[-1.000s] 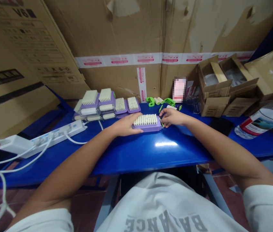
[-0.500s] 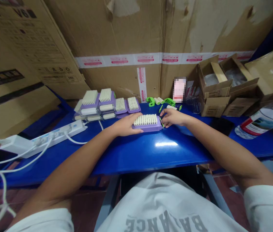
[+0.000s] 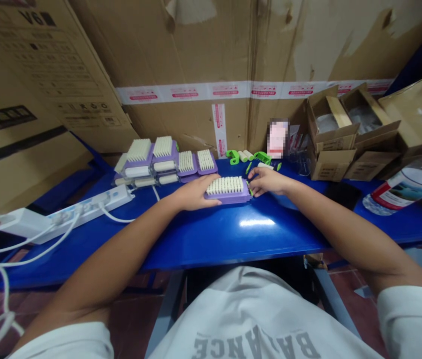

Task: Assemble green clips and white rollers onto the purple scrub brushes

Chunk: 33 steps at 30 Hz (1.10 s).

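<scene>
On the glossy blue table top (image 3: 233, 244), front and centre, we have a rectangular lilac plastic brush w/ cream bristles (image 3: 226, 187), bristles up, long axis running L–R across our view, about parallel to the table's front edge. Our L hand (image 3: 196, 193) lies cupped over its left end, fingers closed narrow against the lilac base, apparently gripping; can't tell how firmly. Our R hand (image 3: 267, 182) is at the right end, fingertips pinched narrow on the base, w/ a sm. bright-green plastic piece (image 3: 249, 189) showing right at that end.

Brush looks light and stiff, prob. a hollow plastic base. Bristles look soft enough to splay, so best hold is by the base's long sides, not the tufts. Base looks smooth, maybe a bit slippery.

Just behind: stacked lilac brushes (image 3: 163, 148), curved green plastic clips (image 3: 233, 157), short white rollers (image 3: 244, 155). To the left, a white power strip (image 3: 95, 202). To the right, small open cardboard boxes (image 3: 330, 134) and a large plastic bottle w/ red-and-blue label (image 3: 405, 192). Behind all, a wall of taped brown cartons (image 3: 196, 50).
</scene>
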Motion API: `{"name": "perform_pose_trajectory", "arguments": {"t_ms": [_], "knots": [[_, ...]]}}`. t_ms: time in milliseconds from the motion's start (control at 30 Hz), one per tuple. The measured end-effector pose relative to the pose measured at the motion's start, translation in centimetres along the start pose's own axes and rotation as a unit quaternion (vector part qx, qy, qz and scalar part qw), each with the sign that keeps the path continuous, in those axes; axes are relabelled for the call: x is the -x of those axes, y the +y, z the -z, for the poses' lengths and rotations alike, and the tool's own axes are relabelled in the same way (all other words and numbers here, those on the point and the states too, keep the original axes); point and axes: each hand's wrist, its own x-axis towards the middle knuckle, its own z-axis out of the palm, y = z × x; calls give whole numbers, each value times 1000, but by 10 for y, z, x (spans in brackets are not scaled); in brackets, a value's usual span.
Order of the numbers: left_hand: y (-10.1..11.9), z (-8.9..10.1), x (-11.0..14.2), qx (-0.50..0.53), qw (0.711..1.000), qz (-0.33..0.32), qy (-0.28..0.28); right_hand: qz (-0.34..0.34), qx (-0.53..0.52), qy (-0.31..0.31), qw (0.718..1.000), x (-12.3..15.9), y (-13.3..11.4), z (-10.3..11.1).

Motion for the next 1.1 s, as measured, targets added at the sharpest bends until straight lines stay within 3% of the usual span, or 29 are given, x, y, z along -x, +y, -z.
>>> {"name": "perform_pose_trajectory", "arguments": {"t_ms": [1100], "knots": [[0,0,0,-7,1000,-3,1,-23,12,-30,999,2,-2,2]]}}
